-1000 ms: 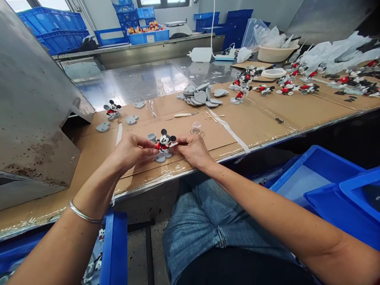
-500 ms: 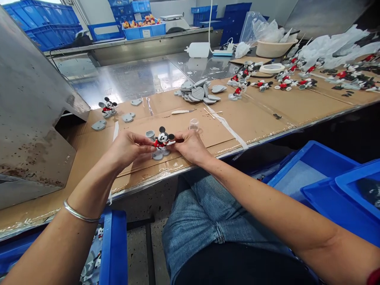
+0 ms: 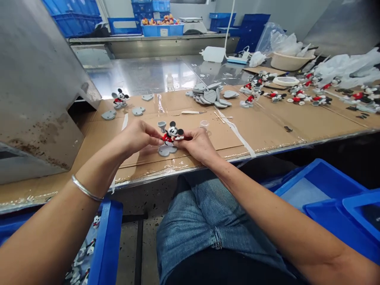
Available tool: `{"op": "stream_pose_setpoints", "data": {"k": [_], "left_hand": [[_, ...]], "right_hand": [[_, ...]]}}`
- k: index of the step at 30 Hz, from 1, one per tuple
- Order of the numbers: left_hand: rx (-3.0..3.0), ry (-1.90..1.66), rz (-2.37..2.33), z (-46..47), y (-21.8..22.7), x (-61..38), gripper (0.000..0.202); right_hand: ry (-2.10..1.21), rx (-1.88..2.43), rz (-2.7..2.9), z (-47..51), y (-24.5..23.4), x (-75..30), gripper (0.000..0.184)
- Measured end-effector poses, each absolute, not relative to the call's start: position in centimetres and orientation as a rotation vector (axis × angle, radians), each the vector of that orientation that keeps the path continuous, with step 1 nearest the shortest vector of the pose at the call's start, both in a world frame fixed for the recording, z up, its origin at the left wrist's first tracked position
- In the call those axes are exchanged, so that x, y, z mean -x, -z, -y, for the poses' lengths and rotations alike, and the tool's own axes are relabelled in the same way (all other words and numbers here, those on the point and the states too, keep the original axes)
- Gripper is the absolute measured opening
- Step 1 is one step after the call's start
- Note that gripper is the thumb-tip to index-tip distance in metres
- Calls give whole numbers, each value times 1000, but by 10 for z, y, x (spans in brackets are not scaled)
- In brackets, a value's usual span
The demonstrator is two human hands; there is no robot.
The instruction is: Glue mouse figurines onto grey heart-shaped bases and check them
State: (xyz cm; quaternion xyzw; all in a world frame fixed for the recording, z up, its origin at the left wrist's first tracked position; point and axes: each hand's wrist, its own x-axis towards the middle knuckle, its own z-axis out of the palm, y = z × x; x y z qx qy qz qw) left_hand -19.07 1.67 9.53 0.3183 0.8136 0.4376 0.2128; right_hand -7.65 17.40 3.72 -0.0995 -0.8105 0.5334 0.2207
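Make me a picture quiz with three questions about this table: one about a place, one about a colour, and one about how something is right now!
1. Where is the metal bangle?
A) on the left arm
B) on the right arm
C) on the floor

2. What colour are the shorts of the Mickey Mouse figure between the hands?
A) blue
B) yellow
C) red

3. How is that figure right now?
A) lying in a blue crate
B) held by both hands
C) standing alone on the table

Answers:
1. A, because the bangle circles the left arm near the wrist.
2. C, because red shows at the figure's middle.
3. B, because the left hand and the right hand both pinch it.
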Motion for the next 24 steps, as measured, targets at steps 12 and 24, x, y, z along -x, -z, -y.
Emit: {"op": "stream_pose_setpoints", "data": {"k": [12,24], "left_hand": [[-962,-1152,-2336,-15,-89,190,13],[-1124,-1111,-2321,-4,-79,193,14]], "right_hand": [[-1503,212,2243,-174,-36,76,20],[-1456,223,2284,-172,-41,76,16]]}}
